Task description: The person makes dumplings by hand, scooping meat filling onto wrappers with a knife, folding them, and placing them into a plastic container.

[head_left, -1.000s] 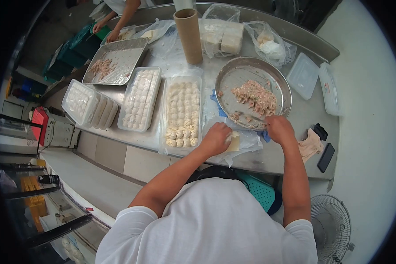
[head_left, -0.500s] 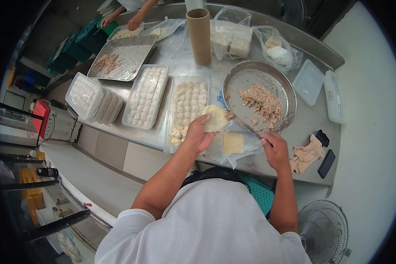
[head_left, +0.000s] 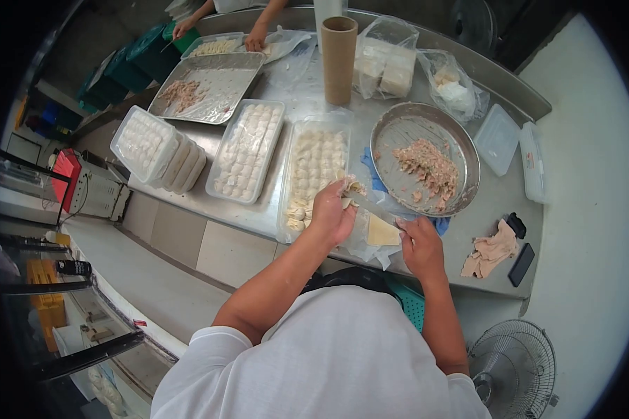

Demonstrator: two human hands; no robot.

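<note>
My left hand (head_left: 334, 213) is closed around a gathered dough wrapper (head_left: 354, 186), above the near end of a clear tray of dumplings (head_left: 318, 155). In my right hand (head_left: 422, 244) is the handle end of a flat metal spatula (head_left: 376, 209), whose far end reaches the wrapper. Yellowish square wrappers (head_left: 383, 231) lie on plastic just below the spatula. Beyond my right hand sits a round metal pan (head_left: 474, 166) with minced filling (head_left: 430, 165) in it.
Filled containers (head_left: 244, 152) and stacked ones (head_left: 145, 144) stand left. A cardboard tube (head_left: 339, 63) stands upright behind. A co-worker's hands (head_left: 256, 36) are beyond a metal tray (head_left: 223, 84). Phone (head_left: 521, 262) and cloth (head_left: 494, 251) lie right.
The wrapper, earlier spread open on my left hand, is now folded up in its fingers. My right hand and the spatula have moved left and down. The co-worker's hand has moved right.
</note>
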